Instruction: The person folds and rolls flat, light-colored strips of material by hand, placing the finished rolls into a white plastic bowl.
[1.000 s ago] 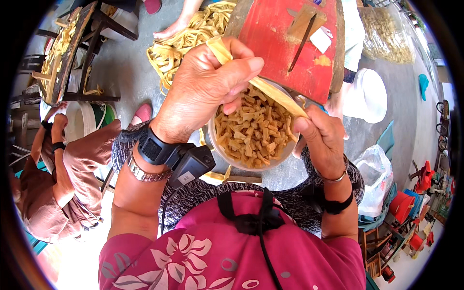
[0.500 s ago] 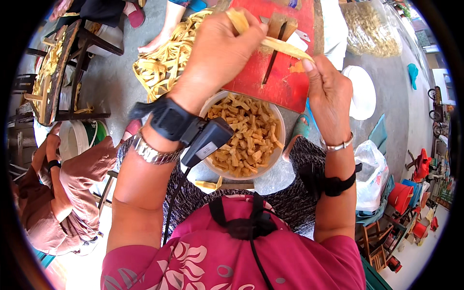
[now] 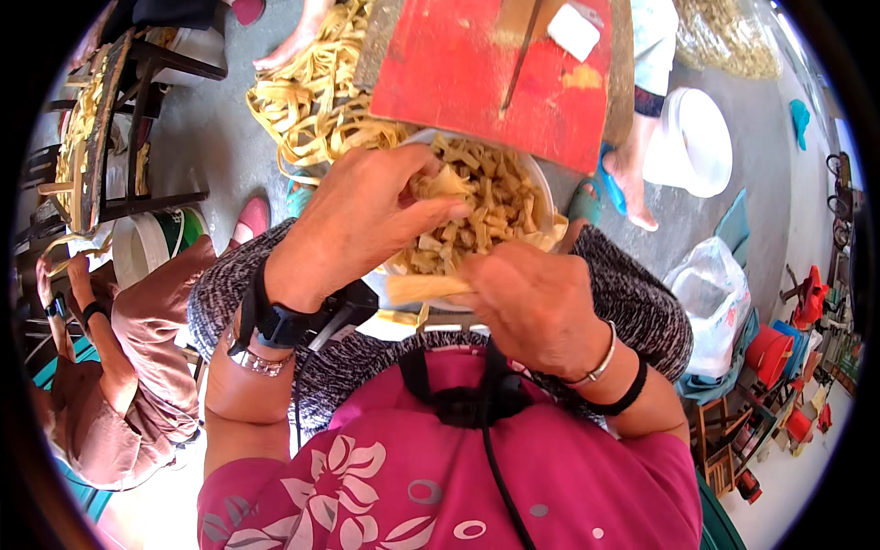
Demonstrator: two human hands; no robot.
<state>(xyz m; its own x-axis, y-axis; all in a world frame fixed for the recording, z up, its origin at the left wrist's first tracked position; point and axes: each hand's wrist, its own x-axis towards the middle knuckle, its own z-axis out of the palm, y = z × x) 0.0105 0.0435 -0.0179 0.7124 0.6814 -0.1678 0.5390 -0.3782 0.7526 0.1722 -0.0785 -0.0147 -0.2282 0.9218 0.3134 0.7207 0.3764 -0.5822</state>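
My left hand (image 3: 367,215) is over a white tub (image 3: 543,179) between my knees, its thumb and fingers closed on a folded pale-yellow strip (image 3: 447,183). Lower and to the right is my right hand (image 3: 536,302), slightly blurred, its fingers curled around a flat yellow strip (image 3: 426,289) whose wide end sticks out to the left. Whether the two strips are one piece is unclear. Many short, tan cut pieces (image 3: 490,197) fill the tub below both hands. Just beyond it lies a red board (image 3: 477,78) with a dark upright slat or blade standing on it.
Long yellow strips (image 3: 307,101) lie heaped on the floor, left of the board. To the right stand a white bucket (image 3: 687,142) and a white plastic bag (image 3: 710,289). A person in brown (image 3: 119,385) sits at the left near a wooden bench (image 3: 96,137). Another person's foot (image 3: 628,188) is beside the board.
Both hands have come down from above the red board to over the tub. The strip that was stretched between them is now bunched at the left hand, with a strip at the right.
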